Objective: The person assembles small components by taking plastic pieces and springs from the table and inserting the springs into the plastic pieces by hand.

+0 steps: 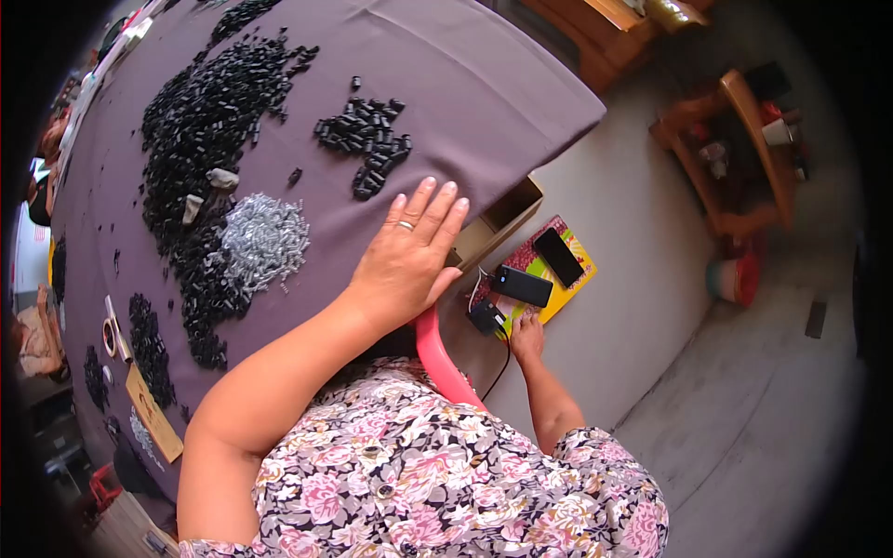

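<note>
My left hand (pixel 414 246), wearing a ring, lies flat on the purple-grey tablecloth (pixel 484 84) near its edge, fingers stretched out. A small group of black plastic pieces (pixel 367 139) lies just beyond its fingertips. Low at the right, my right hand (pixel 527 337) has its fingers bent at the near edge of a colourful flat box (pixel 569 293); the fingertips are partly hidden. On that box lie a black phone (pixel 558 258), a dark power bank (pixel 521 285) and a black adapter with a cable (pixel 486 317).
A large heap of black pieces (pixel 209 121) spreads over the cloth beside a pile of clear small pieces (pixel 265 242). An open drawer or box (pixel 502 219) juts out below the table edge. A pink chair rim (pixel 437 358) is by my body. Wooden furniture (pixel 735 158) stands at right.
</note>
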Tool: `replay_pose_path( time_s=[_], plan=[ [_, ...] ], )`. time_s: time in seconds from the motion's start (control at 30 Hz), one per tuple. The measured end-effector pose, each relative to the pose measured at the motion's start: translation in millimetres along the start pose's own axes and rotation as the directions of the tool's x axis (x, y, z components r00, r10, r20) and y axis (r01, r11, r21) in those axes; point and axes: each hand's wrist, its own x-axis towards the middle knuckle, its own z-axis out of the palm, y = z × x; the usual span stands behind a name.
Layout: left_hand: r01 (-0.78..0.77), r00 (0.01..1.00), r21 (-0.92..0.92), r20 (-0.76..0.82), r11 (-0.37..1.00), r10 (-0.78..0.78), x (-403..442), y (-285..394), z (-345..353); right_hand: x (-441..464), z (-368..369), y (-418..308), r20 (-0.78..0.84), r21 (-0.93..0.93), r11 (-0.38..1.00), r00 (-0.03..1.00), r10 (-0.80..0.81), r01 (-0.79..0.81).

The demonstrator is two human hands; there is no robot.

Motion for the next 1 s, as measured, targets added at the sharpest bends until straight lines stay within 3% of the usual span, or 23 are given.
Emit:
replay_pose_path(
  time_s=[0.07, 0.1, 0.13, 0.2, 0.27, 0.3, 0.37, 0.4, 0.43, 0.47, 0.57, 0.63, 0.67, 0.7, 0.73, 0.77, 0.83, 0.9, 1.0],
  plan=[
    [0.003, 1.000, 0.000, -0.017, 1.000, -0.003, 8.4, 6.8, 6.5, 18.6, 9.3, 27.4, -0.029, -0.051, 0.992, 0.993, -0.115, 0.113],
    [-0.017, 0.994, -0.087, -0.112, 0.996, 0.007, 17.0, 20.2, 19.7, 27.5, -60.2, 77.4, -0.033, -0.116, 0.979, 0.984, -0.175, 0.171],
    [-0.023, 0.992, -0.087, -0.127, 0.996, 0.012, 17.4, 22.0, 20.8, 26.3, -77.7, 80.5, 0.020, -0.081, 0.960, 0.964, -0.266, 0.267],
    [-0.033, 0.985, -0.066, -0.170, 0.997, 0.021, 14.6, 18.9, 23.0, 46.4, -86.7, 92.8, -0.008, 0.102, 0.972, 0.978, -0.210, 0.210],
    [-0.075, 0.975, -0.073, -0.213, 0.995, 0.057, 9.4, 20.4, 29.2, 62.3, -132.2, 91.8, 0.213, -0.069, 0.984, 0.966, -0.146, 0.164],
    [-0.107, 0.969, -0.073, -0.232, 0.992, 0.088, 3.5, 19.8, 31.0, 65.7, -161.7, 76.0, 0.195, -0.131, 0.960, 0.956, -0.219, 0.246],
    [-0.152, 0.952, -0.042, -0.276, 0.988, 0.135, -20.0, 29.6, 28.6, 76.6, -225.5, 31.1, 0.171, -0.044, 0.959, 0.948, -0.268, 0.279],
    [-0.215, 0.933, -0.102, -0.314, 0.971, 0.173, -36.2, 32.9, 22.7, 72.1, -256.1, 3.9, 0.080, 0.288, 0.906, 0.935, -0.344, 0.309],
    [-0.276, 0.914, -0.169, -0.351, 0.946, 0.204, -54.2, 36.4, 11.2, 3.7, -324.0, -90.8, 0.053, 0.295, 0.890, 0.924, -0.378, 0.347],
    [-0.303, 0.887, -0.153, -0.408, 0.941, 0.219, -74.0, 35.4, 1.1, -22.1, -349.4, -136.6, -0.025, 0.402, 0.842, 0.923, -0.383, 0.360],
    [-0.213, 0.888, -0.425, -0.460, 0.880, -0.007, -138.9, 15.2, -35.2, -97.0, -399.3, -258.5, -0.110, 0.468, 0.557, 0.671, -0.733, 0.686],
    [-0.024, 0.852, -0.434, -0.481, 0.900, -0.209, -186.4, -4.4, -62.6, -139.8, -395.9, -326.6, -0.049, 0.330, 0.529, 0.574, -0.817, 0.782],
    [0.139, 0.801, -0.400, -0.493, 0.906, -0.341, -212.4, -13.0, -72.1, -152.3, -382.3, -353.5, -0.005, 0.181, 0.465, 0.474, -0.881, 0.866],
    [0.263, 0.709, -0.384, -0.546, 0.885, -0.447, -235.9, -22.8, -72.7, -165.3, -367.3, -378.2, 0.053, 0.032, 0.376, 0.374, -0.926, 0.926],
    [0.371, 0.574, -0.582, -0.469, 0.723, -0.672, -260.7, -26.3, -72.2, -182.8, -350.3, -401.0, 0.119, 0.057, 0.265, 0.257, -0.959, 0.963],
    [0.495, 0.440, -0.614, -0.433, 0.614, -0.787, -283.3, -25.4, -80.2, -198.6, -333.7, -418.7, 0.183, 0.089, 0.154, 0.136, -0.974, 0.984],
    [0.621, 0.264, -0.610, -0.427, 0.491, -0.865, -330.9, -26.4, -72.4, -212.4, -298.6, -439.2, 0.269, 0.138, -0.017, -0.054, -0.962, 0.990],
    [0.719, 0.159, -0.569, -0.423, 0.398, -0.892, -363.2, -18.8, -68.0, -224.3, -279.0, -454.6, 0.331, 0.117, -0.060, -0.095, -0.939, 0.991],
    [0.835, 0.121, -0.440, -0.438, 0.330, -0.891, -380.7, -14.4, -62.4, -220.8, -255.5, -471.4, 0.366, 0.073, -0.063, -0.086, -0.927, 0.995]
  ],
)
